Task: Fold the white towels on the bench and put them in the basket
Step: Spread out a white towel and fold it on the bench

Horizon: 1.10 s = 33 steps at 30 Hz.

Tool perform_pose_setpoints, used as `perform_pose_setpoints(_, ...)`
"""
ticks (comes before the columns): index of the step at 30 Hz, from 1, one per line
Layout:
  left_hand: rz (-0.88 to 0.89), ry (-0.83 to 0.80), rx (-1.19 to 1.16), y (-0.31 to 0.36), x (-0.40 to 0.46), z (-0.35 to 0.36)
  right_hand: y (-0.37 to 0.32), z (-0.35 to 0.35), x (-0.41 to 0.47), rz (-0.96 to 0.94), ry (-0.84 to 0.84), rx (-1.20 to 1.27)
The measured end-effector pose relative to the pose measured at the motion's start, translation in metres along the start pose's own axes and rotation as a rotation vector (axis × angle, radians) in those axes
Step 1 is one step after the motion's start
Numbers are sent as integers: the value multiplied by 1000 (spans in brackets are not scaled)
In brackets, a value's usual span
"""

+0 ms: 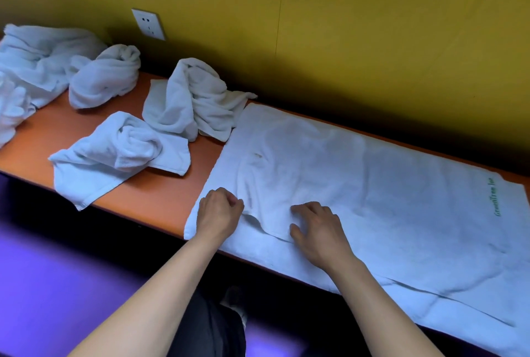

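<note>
A large white towel (387, 193) with green lettering lies spread over the right half of the orange bench (160, 193). One of its layers is folded over near the front left. My left hand (219, 212) pinches the edge of that folded layer near the towel's left end. My right hand (318, 230) rests on the towel just to the right, fingers bent and spread on the cloth. Several crumpled white towels lie to the left: one near the front (114, 153), one behind it (192, 101), and more farther left (106, 75). No basket is in view.
A yellow wall runs behind the bench, with a white power socket (149, 24) on it. A heap of white cloth (31, 64) fills the bench's far left end. Purple floor (57, 270) lies below the front edge, and my dark trouser leg (212, 328) shows between my arms.
</note>
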State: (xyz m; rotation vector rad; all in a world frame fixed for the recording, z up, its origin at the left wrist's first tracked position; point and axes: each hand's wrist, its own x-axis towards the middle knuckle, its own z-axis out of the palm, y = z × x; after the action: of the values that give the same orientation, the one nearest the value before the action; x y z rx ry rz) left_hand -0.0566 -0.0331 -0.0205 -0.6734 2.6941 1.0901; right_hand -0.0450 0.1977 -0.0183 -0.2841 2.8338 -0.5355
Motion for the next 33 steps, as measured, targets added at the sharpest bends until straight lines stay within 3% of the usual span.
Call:
perform_pose_setpoints(5,104,-12,-283,23,-21,-5,-20,-17,10,-77,25,242)
perform_pose_setpoints(8,52,-78,-471,35,-24,-9,-44,-13,16,-176,-16,172)
perform_pose_setpoints(12,34,-153,-582,63,-18,-18,-63,1,19,-85,282,311)
perform_pose_setpoints(16,-147,-197,-588,97,17,-20,-54,-8,11,28,357,499)
perform_pose_setpoints(20,-333,-331,-604,135,64,-8,-41,-26,-11,-7,251,569)
perform_pose_setpoints(27,-279,-48,-659,154,106,6,-28,-54,-34,-38,204,637)
perform_pose_setpoints(33,-24,92,-673,147,110,-45,-64,-66,-31,-178,251,730)
